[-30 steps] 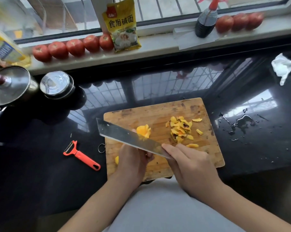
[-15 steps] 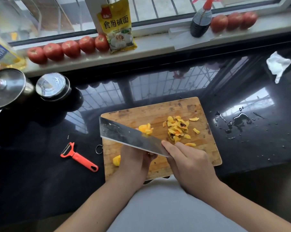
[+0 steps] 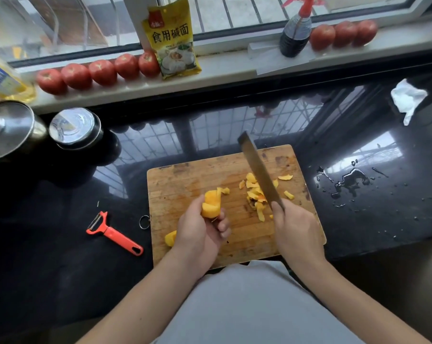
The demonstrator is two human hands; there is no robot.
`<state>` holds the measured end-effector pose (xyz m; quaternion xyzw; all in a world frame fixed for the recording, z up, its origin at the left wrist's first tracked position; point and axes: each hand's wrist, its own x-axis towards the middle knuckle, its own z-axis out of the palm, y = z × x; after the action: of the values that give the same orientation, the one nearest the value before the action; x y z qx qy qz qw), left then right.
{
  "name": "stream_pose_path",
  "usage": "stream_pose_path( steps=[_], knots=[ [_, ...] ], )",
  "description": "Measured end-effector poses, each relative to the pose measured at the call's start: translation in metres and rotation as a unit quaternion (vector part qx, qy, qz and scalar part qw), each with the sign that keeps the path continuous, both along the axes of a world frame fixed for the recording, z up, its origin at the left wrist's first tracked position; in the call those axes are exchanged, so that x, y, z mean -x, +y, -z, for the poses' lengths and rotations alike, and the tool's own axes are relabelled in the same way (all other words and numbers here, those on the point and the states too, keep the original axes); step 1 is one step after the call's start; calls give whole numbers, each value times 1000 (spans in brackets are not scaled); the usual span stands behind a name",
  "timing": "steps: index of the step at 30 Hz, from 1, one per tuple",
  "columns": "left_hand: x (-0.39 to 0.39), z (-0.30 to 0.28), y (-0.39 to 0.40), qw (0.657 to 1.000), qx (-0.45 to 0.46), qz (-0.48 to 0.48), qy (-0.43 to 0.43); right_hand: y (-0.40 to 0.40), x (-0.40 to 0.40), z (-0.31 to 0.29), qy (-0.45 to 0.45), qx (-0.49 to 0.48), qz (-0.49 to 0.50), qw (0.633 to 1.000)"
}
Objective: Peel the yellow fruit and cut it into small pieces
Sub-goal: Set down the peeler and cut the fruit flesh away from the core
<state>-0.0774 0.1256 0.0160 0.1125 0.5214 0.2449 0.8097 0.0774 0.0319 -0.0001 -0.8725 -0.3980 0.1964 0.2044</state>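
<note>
A wooden cutting board lies on the black counter in front of me. My left hand grips a peeled piece of yellow fruit just above the board's middle. A second yellow piece lies at the board's left edge, partly hidden by that hand. My right hand holds a cleaver by its handle, with the blade pointing away from me over a heap of yellow peelings on the right half of the board.
A red peeler lies on the counter left of the board. Two steel lidded pots stand at the far left. Spilled water sits to the right, a crumpled tissue further back. Tomatoes, a yellow packet and a dark bottle line the windowsill.
The cleaver lay across the board over my left hand; my right hand has swung it off to the right, blade pointing away. My left hand now grips the fruit piece in the open.
</note>
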Motion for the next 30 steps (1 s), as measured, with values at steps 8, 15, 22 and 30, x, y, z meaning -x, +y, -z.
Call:
stream_pose_path(
  steps=[8,15,22,30],
  knots=[
    [19,1,1,992,-41,87,-83,-7,6,-4,118,-25,39,992],
    [59,1,10,979,-108,152,-76,-6,12,-6,164,-25,24,986],
    [83,3,22,932,-234,237,147,-2,27,-15,161,-40,-26,986],
    [63,-4,14,974,-133,158,87,11,47,-29,-58,-169,-252,951]
  ],
)
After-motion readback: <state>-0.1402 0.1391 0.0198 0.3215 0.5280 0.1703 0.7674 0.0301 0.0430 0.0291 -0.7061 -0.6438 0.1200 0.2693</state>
